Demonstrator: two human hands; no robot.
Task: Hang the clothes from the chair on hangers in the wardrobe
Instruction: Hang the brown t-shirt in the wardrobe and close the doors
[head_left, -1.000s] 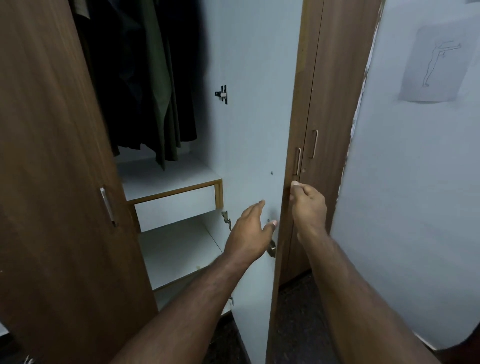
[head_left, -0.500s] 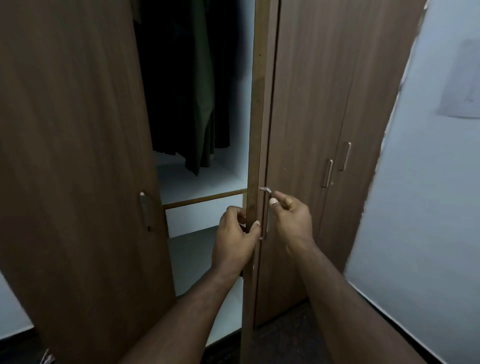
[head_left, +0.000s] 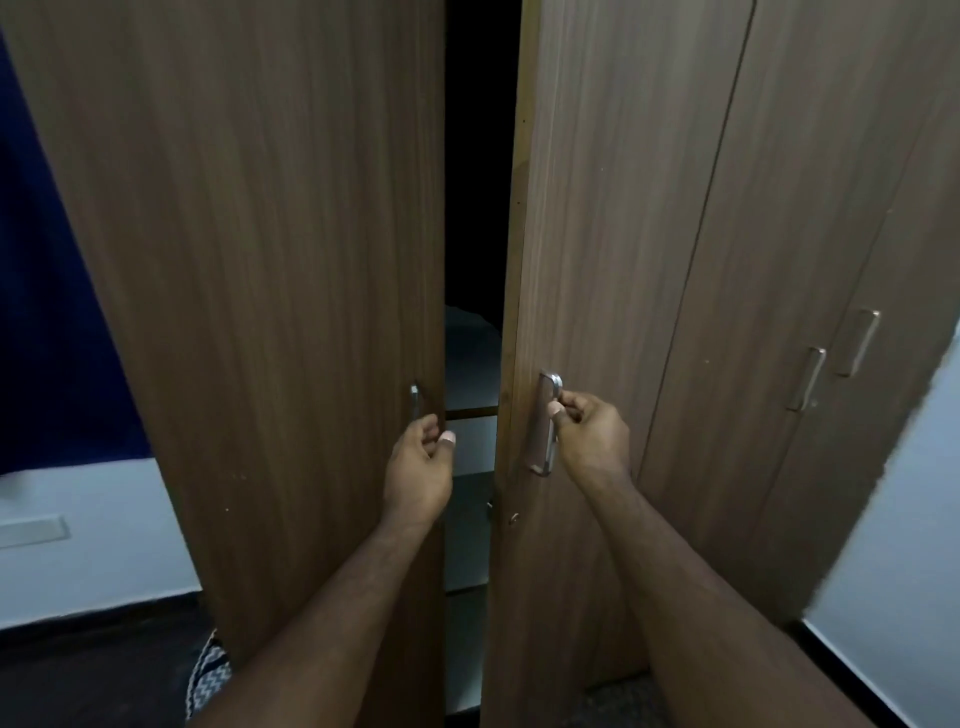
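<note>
While we are standing before the wardrobe (head_left: 649, 208), our right hand (head_left: 589, 434) is curling its fingers round the metal handle (head_left: 546, 423) of the right door (head_left: 597, 156), and our left hand (head_left: 418, 467) is gripping the handle (head_left: 414, 401) of the left door (head_left: 260, 234) at its edge. Both doors are standing slightly ajar, leaving a narrow dark gap (head_left: 480, 156) between them where pale shelves (head_left: 467, 379) are showing; we cannot see the clothes inside.

Wardrobe doors: four, namely left door (head_left: 260, 312), right door (head_left: 597, 260), and two shut doors far right (head_left: 769, 260) (head_left: 893, 234). Metal handles: four (head_left: 414, 402) (head_left: 545, 423) (head_left: 806, 378) (head_left: 858, 342). Hands: two, left (head_left: 418, 467), right (head_left: 592, 434).
</note>
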